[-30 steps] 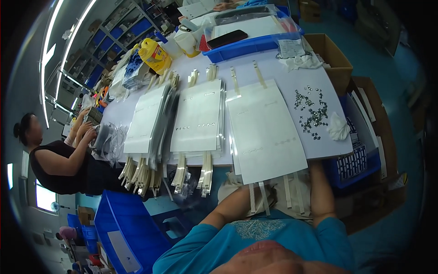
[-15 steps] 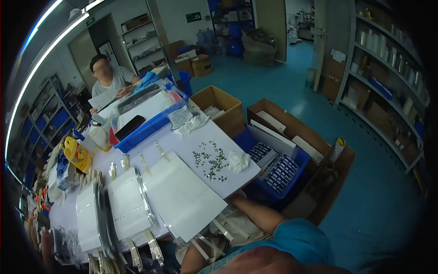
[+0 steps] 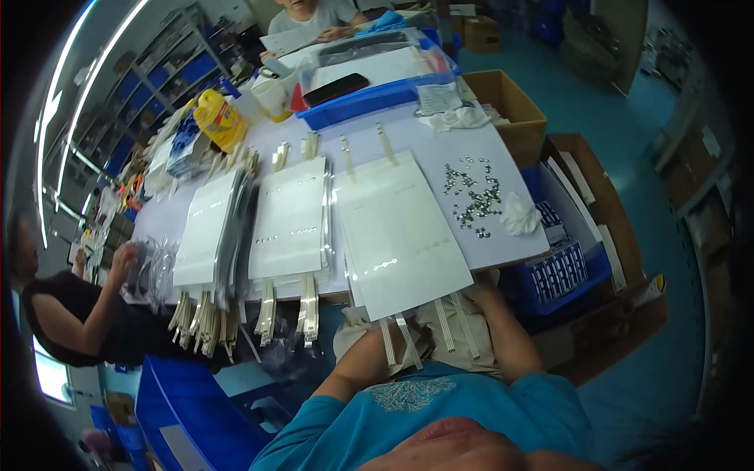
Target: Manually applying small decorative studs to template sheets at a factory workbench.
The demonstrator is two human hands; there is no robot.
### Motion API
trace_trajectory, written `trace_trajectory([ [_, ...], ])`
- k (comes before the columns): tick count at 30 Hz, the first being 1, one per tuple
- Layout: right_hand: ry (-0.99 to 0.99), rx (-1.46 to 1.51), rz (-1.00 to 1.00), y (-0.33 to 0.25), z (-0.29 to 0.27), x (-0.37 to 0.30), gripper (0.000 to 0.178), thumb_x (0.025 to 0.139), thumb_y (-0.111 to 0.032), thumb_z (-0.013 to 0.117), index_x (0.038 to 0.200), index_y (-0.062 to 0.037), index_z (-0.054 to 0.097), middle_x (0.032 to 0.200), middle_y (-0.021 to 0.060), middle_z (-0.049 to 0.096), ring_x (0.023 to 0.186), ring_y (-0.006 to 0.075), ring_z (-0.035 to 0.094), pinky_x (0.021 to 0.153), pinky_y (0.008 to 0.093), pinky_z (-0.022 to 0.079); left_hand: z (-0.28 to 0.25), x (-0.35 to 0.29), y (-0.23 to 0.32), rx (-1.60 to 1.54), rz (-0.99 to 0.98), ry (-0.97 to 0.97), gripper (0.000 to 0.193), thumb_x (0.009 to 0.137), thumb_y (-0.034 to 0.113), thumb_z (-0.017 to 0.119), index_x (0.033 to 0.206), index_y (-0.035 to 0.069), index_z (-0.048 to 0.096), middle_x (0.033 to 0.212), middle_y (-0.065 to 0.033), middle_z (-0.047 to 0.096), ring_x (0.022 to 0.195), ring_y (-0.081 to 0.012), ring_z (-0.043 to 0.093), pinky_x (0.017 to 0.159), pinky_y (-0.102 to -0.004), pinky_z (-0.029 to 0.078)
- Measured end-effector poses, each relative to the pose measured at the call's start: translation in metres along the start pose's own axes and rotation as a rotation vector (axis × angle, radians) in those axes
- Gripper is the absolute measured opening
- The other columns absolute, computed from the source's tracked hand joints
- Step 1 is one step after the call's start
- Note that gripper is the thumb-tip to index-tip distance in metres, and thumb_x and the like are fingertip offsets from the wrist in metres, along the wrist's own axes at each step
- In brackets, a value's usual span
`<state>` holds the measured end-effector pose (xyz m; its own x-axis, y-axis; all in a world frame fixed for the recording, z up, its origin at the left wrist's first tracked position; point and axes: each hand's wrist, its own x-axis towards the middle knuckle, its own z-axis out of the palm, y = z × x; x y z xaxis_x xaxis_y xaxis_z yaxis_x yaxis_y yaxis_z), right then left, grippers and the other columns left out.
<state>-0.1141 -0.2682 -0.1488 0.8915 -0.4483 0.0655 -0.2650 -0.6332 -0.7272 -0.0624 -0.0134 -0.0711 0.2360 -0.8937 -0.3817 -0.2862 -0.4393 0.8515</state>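
Both my forearms reach in toward the near table edge. My left hand (image 3: 377,345) is by the straps under the nearest white sheet (image 3: 400,235), its fingers hidden. My right hand (image 3: 484,293) goes below the table edge beside that sheet's corner, fingers also out of sight. The sheet lies on the table with its lower end overhanging. Pale flat straps (image 3: 451,326) hang from it over my lap; others stick out at its far end. Left of it lie a second stack of white sheets (image 3: 290,212) and a thicker stack (image 3: 206,235), both with straps.
Small shiny metal pieces (image 3: 475,196) lie scattered near a crumpled white cloth (image 3: 521,213). A blue tray (image 3: 377,102) carries a black phone (image 3: 336,89). Bins and cartons (image 3: 613,180) stand at right. One person (image 3: 71,306) works at left, another (image 3: 310,20) sits across. A yellow jug (image 3: 220,119) stands far left.
My view has swung left and down, so the table now sits higher and further right. The person at left and both my forearms show more fully. The sheets appear unmoved on the table.
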Motion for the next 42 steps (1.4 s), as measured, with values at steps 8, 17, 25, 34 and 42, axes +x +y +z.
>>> trace_trajectory([
  [8, 0.107, -0.267, -0.368, 0.003, 0.012, -0.039, 0.062, 0.086, -0.017, 0.08, 0.143, -0.0002, 0.064, 0.146, 0.0314, 0.058, 0.137, 0.0557, 0.051, 0.114, 0.0647, 0.042, 0.01, 0.006, -0.005, 0.059, 0.01, 0.05, 0.046, 0.106, 0.027, 0.071, 0.146, 0.006, 0.063, 0.126, -0.0175, 0.069, 0.116, -0.0309, 0.068, 0.102, -0.0436, 0.054],
  [17, 0.326, 0.103, -0.3, -0.004, -0.026, -0.098, 0.046, 0.092, -0.007, 0.08, 0.136, 0.0009, 0.069, 0.138, 0.0267, 0.061, 0.117, 0.04, 0.07, 0.092, 0.0471, 0.061, -0.007, 0.032, -0.01, 0.221, 0.028, 0.041, 0.042, 0.109, 0.027, 0.068, 0.144, 0.003, 0.064, 0.116, -0.0173, 0.074, 0.105, -0.0299, 0.074, 0.094, -0.0426, 0.059],
  [25, 0.228, 0.195, 0.124, 0.049, -0.021, -0.183, 0.016, 0.097, -0.015, 0.076, 0.103, -0.0013, 0.071, 0.093, 0.0173, 0.072, 0.081, 0.0321, 0.074, 0.071, 0.0431, 0.057, 0.037, 0.002, -0.044, 0.349, 0.533, 0.178, 0.021, 0.1, 0.02, 0.074, 0.103, -0.001, 0.073, 0.1, -0.0238, 0.07, 0.098, -0.0436, 0.069, 0.097, -0.0532, 0.054],
  [34, 0.436, 0.228, 0.118, 0.029, -0.023, -0.133, 0.028, 0.1, -0.006, 0.076, 0.128, -0.0039, 0.072, 0.114, 0.015, 0.07, 0.103, 0.031, 0.07, 0.091, 0.0428, 0.056, -0.004, -0.025, -0.018, 0.406, 0.393, 0.347, 0.047, 0.097, 0.024, 0.078, 0.142, 0.012, 0.069, 0.134, -0.0207, 0.067, 0.122, -0.0426, 0.067, 0.1, -0.0517, 0.059],
  [42, 0.358, 0.19, -0.084, 0.025, -0.012, -0.082, 0.036, 0.102, -0.009, 0.076, 0.137, -0.002, 0.071, 0.126, 0.0208, 0.075, 0.115, 0.0305, 0.073, 0.098, 0.0388, 0.056, -0.05, -0.107, 0.022, 0.221, 0.383, -0.034, 0.029, 0.099, 0.021, 0.079, 0.125, 0.009, 0.078, 0.113, -0.0128, 0.08, 0.095, -0.0366, 0.077, 0.082, -0.0452, 0.062],
])
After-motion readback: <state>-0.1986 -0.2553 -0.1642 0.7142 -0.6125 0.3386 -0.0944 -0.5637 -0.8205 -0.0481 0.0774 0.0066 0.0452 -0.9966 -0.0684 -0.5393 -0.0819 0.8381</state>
